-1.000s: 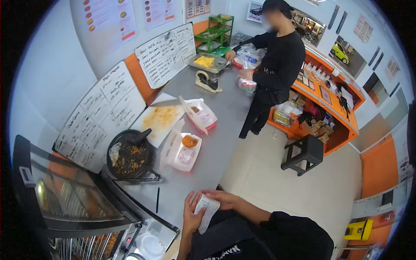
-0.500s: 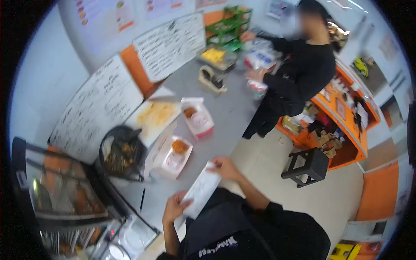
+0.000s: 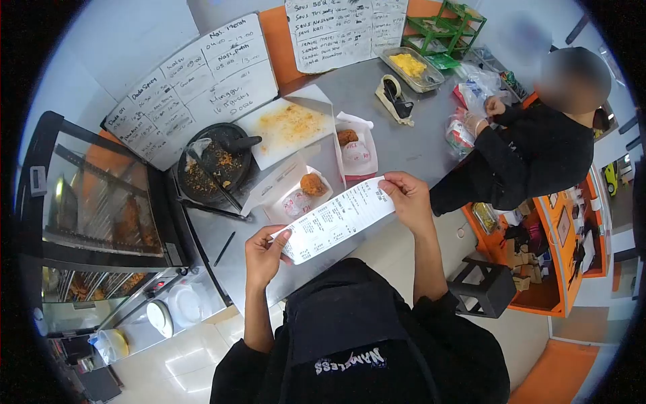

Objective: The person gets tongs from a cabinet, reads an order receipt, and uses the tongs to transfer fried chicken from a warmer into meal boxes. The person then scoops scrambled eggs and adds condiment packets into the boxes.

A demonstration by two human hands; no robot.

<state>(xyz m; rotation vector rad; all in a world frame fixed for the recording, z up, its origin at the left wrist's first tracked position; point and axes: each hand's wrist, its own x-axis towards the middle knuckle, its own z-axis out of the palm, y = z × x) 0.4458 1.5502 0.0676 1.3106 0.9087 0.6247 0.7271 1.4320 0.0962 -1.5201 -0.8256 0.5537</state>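
Note:
A long printed paper receipt (image 3: 336, 219) is stretched between both my hands, its text side facing up. My left hand (image 3: 264, 256) pinches the lower left end, thumb on top. At the upper right end, my right hand (image 3: 408, 200) grips the paper in the same way. Just beyond the receipt, an open takeaway box (image 3: 272, 210) holds a fried piece (image 3: 312, 184) and a round wrapped portion (image 3: 297, 203) with red marking. A second open box (image 3: 367, 161) stands behind it, with a browned piece and a similar wrapped portion inside.
A black stone mortar (image 3: 214, 176) with a pestle and tongs sits at left, beside a stained white board (image 3: 286, 128). Farther back are a tape dispenser (image 3: 393, 101) and a tray (image 3: 431, 79) of yellow food. A co-worker (image 3: 531, 145) handles plastic bags at right; a glass warmer (image 3: 108, 202) stands left.
The receipt has turned from steeply slanted to nearly level and is spread wider between my hands. My view has shifted and turned. The co-worker's hands have come closer together at the bags.

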